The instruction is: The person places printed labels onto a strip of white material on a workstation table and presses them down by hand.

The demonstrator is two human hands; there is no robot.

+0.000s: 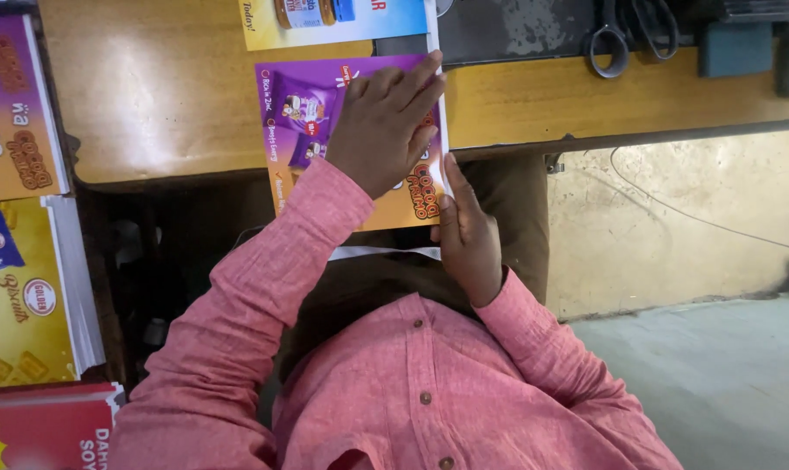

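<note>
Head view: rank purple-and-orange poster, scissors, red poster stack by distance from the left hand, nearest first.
1. purple-and-orange poster: under the left hand, on the wooden table.
2. scissors: top right, on the dark mat.
3. red poster stack: bottom-left corner, farthest.

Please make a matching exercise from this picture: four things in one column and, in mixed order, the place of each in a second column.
Things:
1. left hand
2. right hand
3. scissors
4. stack of yellow sheets

Places:
A. on the dark mat
B. flat on the purple poster
C. far left of the view, beside the wooden table
D. at the poster's right edge

Pairs: 1-B, 2-D, 3-A, 4-C
</note>
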